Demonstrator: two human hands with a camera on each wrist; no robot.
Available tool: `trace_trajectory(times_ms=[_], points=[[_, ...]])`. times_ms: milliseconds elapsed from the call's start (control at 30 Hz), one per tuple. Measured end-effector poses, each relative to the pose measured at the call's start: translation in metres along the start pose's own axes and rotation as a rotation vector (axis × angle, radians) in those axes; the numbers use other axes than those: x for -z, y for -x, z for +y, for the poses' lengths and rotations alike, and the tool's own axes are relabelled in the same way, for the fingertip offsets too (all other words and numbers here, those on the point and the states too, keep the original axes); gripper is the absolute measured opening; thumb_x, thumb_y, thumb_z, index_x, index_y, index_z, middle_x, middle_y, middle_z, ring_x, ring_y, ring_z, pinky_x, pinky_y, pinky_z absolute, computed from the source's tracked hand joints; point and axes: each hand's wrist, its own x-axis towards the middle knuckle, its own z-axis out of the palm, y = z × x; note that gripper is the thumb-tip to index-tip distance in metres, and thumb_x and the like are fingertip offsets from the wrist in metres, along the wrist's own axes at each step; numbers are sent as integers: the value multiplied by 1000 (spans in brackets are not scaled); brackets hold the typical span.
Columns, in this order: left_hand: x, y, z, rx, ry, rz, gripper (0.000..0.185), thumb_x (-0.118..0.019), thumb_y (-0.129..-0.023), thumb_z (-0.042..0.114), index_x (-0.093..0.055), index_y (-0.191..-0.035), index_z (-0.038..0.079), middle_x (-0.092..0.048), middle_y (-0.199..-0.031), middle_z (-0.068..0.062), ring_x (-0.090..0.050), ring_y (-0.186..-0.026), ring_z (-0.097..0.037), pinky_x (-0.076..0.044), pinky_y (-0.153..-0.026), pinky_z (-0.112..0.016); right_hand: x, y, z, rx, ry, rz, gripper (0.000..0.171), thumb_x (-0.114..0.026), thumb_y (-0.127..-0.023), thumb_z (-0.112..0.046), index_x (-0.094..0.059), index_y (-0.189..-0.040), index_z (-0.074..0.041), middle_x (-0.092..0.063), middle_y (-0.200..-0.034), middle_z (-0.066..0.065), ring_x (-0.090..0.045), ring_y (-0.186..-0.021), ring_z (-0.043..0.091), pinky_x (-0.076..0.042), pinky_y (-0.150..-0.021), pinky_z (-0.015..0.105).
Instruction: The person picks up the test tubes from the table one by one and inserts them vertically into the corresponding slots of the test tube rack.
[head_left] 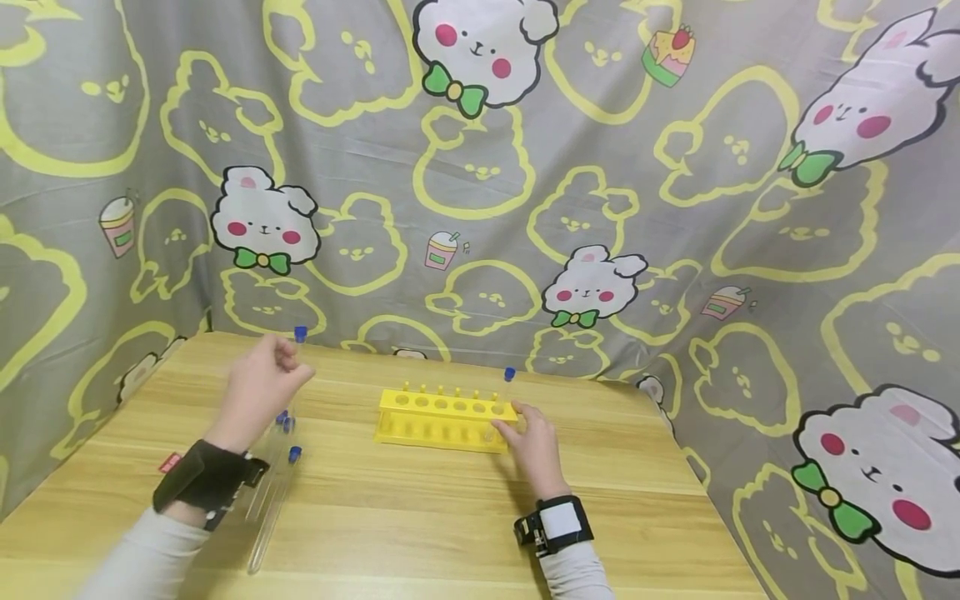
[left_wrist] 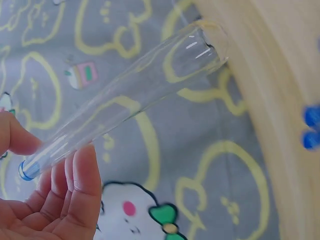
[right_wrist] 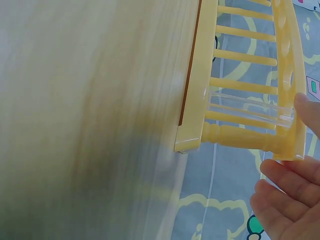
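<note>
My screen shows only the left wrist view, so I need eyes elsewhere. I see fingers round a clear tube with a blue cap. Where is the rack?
Observer: The yellow rack stands on the wooden table, in front of the person and to the right of the left hand.
Operator: Is anything in it?
Observer: One clear tube with a blue cap stands in its right end hole.
Operator: And the other hand?
Observer: The right hand rests against the rack's right end, fingers by that tube.
Operator: Any tubes left over?
Observer: Yes, spare capped tubes lie on the table beneath the left hand.
</note>
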Motion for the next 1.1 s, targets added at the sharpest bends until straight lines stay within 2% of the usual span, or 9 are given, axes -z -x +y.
trace_trajectory(times_ms=[233, 500, 767, 1100], points=[[-23, -12, 33, -46, 70, 19, 29, -64, -82, 19, -55, -105, 3, -64, -95, -12, -61, -85, -27, -48, -73, -33, 1, 0, 1, -8, -4, -3, 56, -75, -82, -33, -61, -126, 1, -62, -128, 21, -57, -123, 39, -47, -102, 49], [-48, -21, 64, -116, 162, 16, 27, -65, -82, 17, -53, -103, 3, -62, -93, -12, -60, -83, -26, -48, -73, -32, 1, 1, 0, 1, 1, 1, 56, -76, -81, -32, -62, -124, 1, -64, -126, 22, -58, -121, 39, -48, -101, 49], [-74, -28, 90, -129, 244, -20, 30, -65, -81, 18, -54, -106, 5, -62, -94, -8, -60, -83, -23, -50, -75, -34, 0, 0, 0, 3, 13, 5, 56, -76, -82, -32, -62, -124, 1, -64, -125, 21, -59, -120, 38, -49, -100, 49], [-110, -31, 118, -165, 327, -48, 25, -66, -77, 15, -50, -96, 11, -62, -87, -6, -59, -79, -21, -49, -71, -30, 0, -2, 3, -13, 10, -9, 57, -75, -82, -35, -61, -125, 0, -63, -127, 22, -58, -122, 38, -47, -102, 49]])
